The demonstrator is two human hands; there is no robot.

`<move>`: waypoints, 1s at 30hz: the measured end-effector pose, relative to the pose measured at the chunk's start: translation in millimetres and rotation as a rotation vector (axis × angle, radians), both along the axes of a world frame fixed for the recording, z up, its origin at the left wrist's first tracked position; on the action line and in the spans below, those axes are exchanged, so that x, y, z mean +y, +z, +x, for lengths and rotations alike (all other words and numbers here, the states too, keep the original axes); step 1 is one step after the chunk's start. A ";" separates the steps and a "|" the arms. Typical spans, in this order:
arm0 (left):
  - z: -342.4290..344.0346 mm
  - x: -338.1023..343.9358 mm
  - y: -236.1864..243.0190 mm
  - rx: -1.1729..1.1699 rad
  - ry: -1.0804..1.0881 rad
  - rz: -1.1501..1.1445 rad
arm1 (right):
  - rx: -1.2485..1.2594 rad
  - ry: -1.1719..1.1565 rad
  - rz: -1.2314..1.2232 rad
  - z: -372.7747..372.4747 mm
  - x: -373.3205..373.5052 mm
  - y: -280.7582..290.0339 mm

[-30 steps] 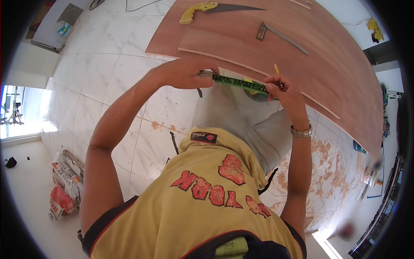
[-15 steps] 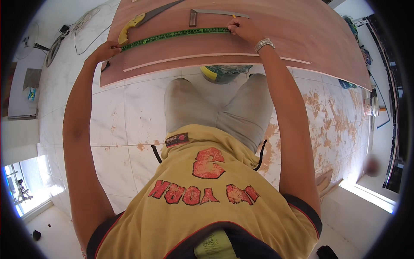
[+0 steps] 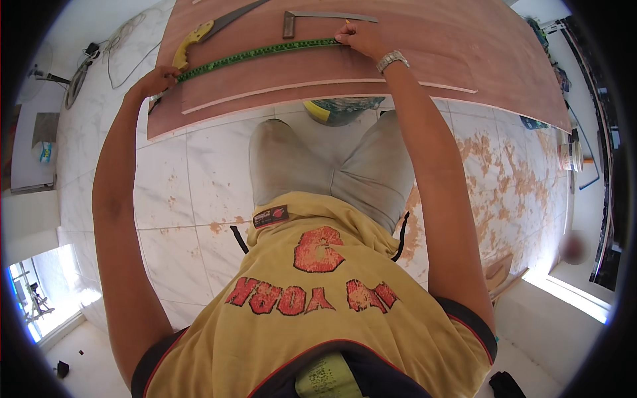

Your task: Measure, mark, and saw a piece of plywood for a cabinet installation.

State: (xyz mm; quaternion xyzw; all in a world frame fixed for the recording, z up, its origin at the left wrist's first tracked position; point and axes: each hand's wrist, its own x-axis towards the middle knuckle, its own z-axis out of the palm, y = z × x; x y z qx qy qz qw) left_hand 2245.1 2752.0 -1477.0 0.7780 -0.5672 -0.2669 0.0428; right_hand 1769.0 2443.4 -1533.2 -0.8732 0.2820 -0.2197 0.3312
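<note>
A green tape measure is stretched across a reddish-brown board. My left hand grips it at the board's left edge; a dark piece shows beneath that hand, too hidden to name. Closed fingers of my right hand pinch the other end, and a short yellow-orange tip, like a pencil's, sticks up from them. Just beyond the tape lies a handsaw with a yellow handle, close to my left hand. A try square with a metal blade rests beside my right fingers.
A thin pale-edged strip runs along the board's near side. Below the board stands a bucket with a yellow band, in front of my knees. Brown dust stains the tiled floor. At far right is a white tub; cables lie far left.
The whole view has shifted slightly. My right hand has moved a little left and away from me, its fingers still at the tape. My left hand keeps its place at the board's edge.
</note>
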 end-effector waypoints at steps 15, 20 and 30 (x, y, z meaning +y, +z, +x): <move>-4.1 -17.0 0.4 0.020 -0.051 0.029 | 0.012 -0.015 0.021 -7.5 -7.3 -1.6; 8.1 5.3 0.2 0.029 -0.033 0.050 | 0.000 -0.043 -0.015 9.3 11.7 -0.7; -10.8 -11.1 10.6 0.006 -0.042 0.072 | 0.018 -0.075 0.106 -4.6 -5.7 -8.5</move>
